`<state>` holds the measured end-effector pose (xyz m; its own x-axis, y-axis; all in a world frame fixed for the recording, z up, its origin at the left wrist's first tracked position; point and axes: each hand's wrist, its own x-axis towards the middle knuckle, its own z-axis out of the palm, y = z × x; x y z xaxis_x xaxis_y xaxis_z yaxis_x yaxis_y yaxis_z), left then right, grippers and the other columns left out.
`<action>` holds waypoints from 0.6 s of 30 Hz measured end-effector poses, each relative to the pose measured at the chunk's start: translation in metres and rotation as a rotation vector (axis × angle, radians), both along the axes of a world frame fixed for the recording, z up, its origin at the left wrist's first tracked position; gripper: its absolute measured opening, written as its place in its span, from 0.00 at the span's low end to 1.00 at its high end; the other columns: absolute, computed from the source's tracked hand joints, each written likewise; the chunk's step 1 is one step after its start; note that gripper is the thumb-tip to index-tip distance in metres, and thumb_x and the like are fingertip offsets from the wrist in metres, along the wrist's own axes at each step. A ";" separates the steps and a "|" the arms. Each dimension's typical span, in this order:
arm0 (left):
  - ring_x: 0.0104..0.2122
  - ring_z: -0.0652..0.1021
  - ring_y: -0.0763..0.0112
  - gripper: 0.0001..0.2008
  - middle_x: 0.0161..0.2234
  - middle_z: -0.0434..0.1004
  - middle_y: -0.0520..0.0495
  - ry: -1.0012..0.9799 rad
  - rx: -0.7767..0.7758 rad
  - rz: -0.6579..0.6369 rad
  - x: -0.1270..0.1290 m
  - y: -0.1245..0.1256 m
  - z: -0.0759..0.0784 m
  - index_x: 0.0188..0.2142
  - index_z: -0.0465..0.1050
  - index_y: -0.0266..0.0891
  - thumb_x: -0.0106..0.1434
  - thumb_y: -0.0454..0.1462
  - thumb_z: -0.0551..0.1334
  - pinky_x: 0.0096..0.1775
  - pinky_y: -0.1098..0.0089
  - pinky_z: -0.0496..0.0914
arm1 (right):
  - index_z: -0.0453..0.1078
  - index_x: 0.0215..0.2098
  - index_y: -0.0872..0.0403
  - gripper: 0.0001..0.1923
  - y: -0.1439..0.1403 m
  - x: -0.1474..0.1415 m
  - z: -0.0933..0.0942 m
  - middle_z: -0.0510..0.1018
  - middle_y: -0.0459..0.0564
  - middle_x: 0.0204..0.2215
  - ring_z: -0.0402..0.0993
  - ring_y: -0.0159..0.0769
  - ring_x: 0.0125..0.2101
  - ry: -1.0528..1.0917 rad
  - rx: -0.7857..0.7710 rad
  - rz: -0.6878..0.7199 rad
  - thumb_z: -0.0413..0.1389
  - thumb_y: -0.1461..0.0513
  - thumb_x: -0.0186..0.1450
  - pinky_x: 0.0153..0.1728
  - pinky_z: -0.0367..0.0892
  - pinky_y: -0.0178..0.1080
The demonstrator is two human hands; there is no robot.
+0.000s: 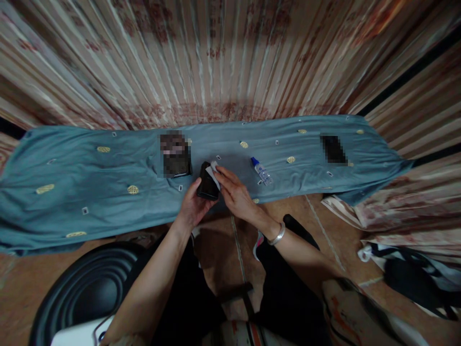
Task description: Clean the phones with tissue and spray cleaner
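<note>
Gripping a dark boxy object (208,187) from its left edge and underside, the left hand (194,204) is at the centre of the head view, most of its fingers hidden beneath. The right hand (234,193), just beside it, pinches a small pale cloth (213,174) against the object's upper right side; the cloth covers part of that face, and the right thumb is hard to make out. Pixelation blurs a dark item (176,161) left of centre and a black item (333,149) at the right, so neither can be identified. The forearms run off toward the bottom edge, which also cuts a white thing (81,331) at lower left, beside a round ribbed black shape (91,283). Counted: two hands, one boxy object, one pale cloth, two pixelated items, one clear bottle with a blue cap (261,171) lying right of the hands, and one silver bangle (277,234) on the right wrist. One teal sheet (72,187) with yellow motifs spans the middle; pleated curtains (216,72) fill the top.
</note>
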<state>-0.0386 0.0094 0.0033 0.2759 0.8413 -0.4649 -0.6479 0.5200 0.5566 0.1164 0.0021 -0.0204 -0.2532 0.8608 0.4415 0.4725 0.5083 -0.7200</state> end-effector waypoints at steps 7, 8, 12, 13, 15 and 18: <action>0.31 0.78 0.70 0.09 0.32 0.80 0.49 0.011 -0.033 -0.004 0.004 -0.003 0.001 0.37 0.76 0.38 0.62 0.40 0.61 0.32 0.70 0.73 | 0.62 0.66 0.45 0.26 0.000 0.002 0.004 0.61 0.47 0.67 0.55 0.39 0.68 -0.017 0.034 0.013 0.43 0.65 0.71 0.68 0.56 0.50; 0.31 0.78 0.70 0.08 0.31 0.80 0.49 0.014 -0.030 -0.012 0.004 -0.004 0.001 0.37 0.76 0.38 0.61 0.40 0.62 0.32 0.70 0.73 | 0.61 0.66 0.44 0.26 0.000 0.003 0.005 0.61 0.46 0.67 0.54 0.39 0.68 -0.022 0.031 0.012 0.43 0.66 0.71 0.68 0.56 0.50; 0.31 0.78 0.70 0.08 0.32 0.80 0.49 0.026 -0.030 -0.046 0.005 -0.006 0.000 0.37 0.75 0.38 0.60 0.39 0.63 0.33 0.70 0.73 | 0.60 0.66 0.45 0.28 0.001 0.005 0.008 0.61 0.47 0.67 0.54 0.38 0.68 -0.038 0.023 0.004 0.43 0.66 0.70 0.68 0.55 0.51; 0.31 0.78 0.70 0.08 0.33 0.80 0.49 0.027 -0.031 -0.051 0.006 -0.006 0.000 0.37 0.75 0.37 0.60 0.39 0.63 0.33 0.70 0.73 | 0.60 0.66 0.45 0.28 0.001 0.005 0.009 0.61 0.47 0.67 0.54 0.38 0.68 -0.039 0.023 0.000 0.43 0.67 0.70 0.68 0.55 0.51; 0.32 0.78 0.70 0.08 0.33 0.80 0.49 0.023 -0.021 -0.058 0.006 -0.006 -0.001 0.37 0.75 0.37 0.60 0.39 0.63 0.34 0.70 0.73 | 0.59 0.67 0.46 0.28 0.001 0.005 0.009 0.61 0.48 0.67 0.55 0.38 0.68 -0.037 0.017 -0.008 0.43 0.67 0.70 0.68 0.55 0.51; 0.33 0.78 0.70 0.09 0.34 0.80 0.48 0.011 0.003 -0.065 0.005 -0.005 -0.002 0.37 0.75 0.37 0.59 0.39 0.64 0.35 0.70 0.73 | 0.58 0.67 0.45 0.28 0.001 0.004 0.009 0.61 0.47 0.67 0.55 0.39 0.67 -0.027 -0.001 -0.017 0.44 0.66 0.70 0.68 0.55 0.51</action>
<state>-0.0335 0.0042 0.0010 0.3246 0.8233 -0.4657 -0.6069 0.5589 0.5651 0.1207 0.0035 -0.0110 -0.2501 0.8654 0.4341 0.5007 0.4994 -0.7070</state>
